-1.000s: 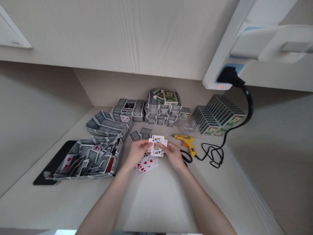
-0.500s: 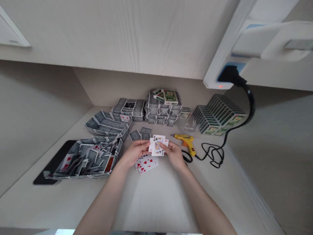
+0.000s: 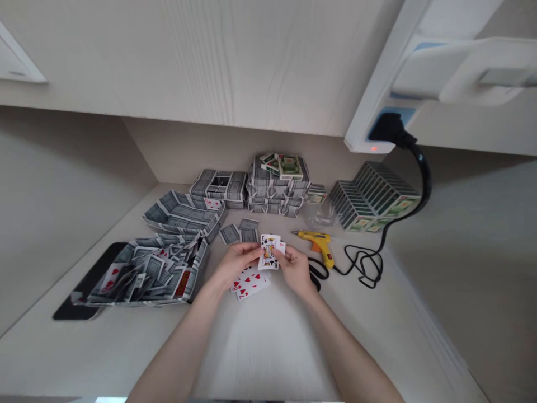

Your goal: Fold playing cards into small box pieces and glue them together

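Between my two hands is a king of clubs playing card (image 3: 269,251), face up, lying across a red ace (image 3: 282,246) that shows at its right side. My left hand (image 3: 238,260) pinches the left edge of the cards, and my right hand (image 3: 295,267) grips their right side with the thumb on top. Below them, several face-up heart cards (image 3: 250,284) lie fanned on the table. Just beyond my left hand are several face-down grey cards (image 3: 230,234). A yellow glue gun (image 3: 318,244) lies to the right of my right hand.
An open box made of cards (image 3: 197,274), full of loose cards, stands left on a black tablet-like slab (image 3: 75,310). Behind are card-built boxes (image 3: 279,187) and stacked card packs (image 3: 369,196). A black cord (image 3: 424,179) runs from a power strip (image 3: 356,134) down to the table.
The king of clubs has turned slightly and now covers the ace's left part, which showed before. Both hands remain on the cards. The whole view has shifted a little.
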### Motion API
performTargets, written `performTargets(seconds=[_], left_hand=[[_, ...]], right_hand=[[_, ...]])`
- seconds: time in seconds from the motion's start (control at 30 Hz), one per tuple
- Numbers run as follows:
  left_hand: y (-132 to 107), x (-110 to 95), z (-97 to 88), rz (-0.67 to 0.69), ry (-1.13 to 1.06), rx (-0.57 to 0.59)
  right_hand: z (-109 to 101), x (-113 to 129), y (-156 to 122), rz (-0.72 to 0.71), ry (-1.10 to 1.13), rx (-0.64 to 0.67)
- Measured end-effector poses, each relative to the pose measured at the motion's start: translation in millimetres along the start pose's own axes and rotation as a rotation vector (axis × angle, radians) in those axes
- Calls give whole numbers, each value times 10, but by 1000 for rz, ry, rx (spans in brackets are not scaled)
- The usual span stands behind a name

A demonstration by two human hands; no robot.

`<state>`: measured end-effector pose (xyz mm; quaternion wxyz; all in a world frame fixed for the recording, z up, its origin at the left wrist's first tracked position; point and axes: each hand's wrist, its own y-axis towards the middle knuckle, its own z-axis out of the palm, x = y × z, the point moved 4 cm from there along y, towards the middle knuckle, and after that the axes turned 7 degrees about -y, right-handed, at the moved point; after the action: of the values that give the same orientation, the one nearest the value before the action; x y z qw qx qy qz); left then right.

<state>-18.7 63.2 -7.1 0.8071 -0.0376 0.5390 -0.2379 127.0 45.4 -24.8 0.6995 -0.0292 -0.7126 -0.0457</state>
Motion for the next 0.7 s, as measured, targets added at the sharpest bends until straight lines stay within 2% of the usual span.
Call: performTargets(seconds=[0.17, 0.3, 0.7], left_hand=[[-19, -20, 17, 31, 32, -84], [-47, -43, 16, 46, 35, -152], [-18, 11, -5, 92, 56, -197]], right_hand=[[26, 26, -26, 0, -8, -4], [42, 4, -14, 51, 86, 34], [58, -18, -8, 118, 195, 40]])
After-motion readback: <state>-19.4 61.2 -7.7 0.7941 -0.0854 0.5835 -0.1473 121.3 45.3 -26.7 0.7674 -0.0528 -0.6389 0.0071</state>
